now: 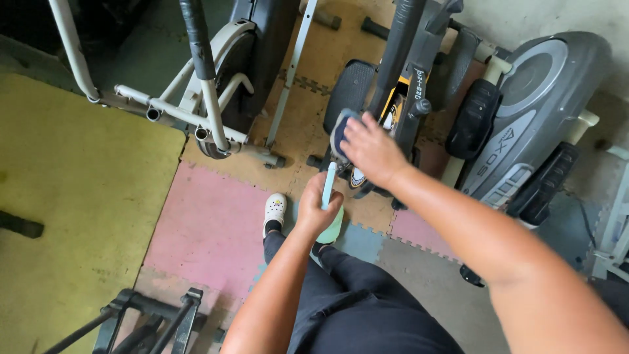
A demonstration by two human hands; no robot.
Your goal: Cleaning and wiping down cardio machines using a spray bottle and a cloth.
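While the right hand [370,147] is pressing a dark cloth [339,131] against the exercise machine's frame [400,72], wiping is underway.
The left hand [318,213] is gripping a pale bottle [328,187] upright, kept ready nearby.

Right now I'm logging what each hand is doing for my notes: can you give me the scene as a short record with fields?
Place: floor of interlocking foam mats in pink, tan and yellow, with exercise machines around
Right hand: right hand presses a dark blue cloth against a dark exercise machine
Left hand: left hand grips a pale blue bottle
Nearby: grey elliptical machine at the right, white metal frame at the left
Footwear: white clog
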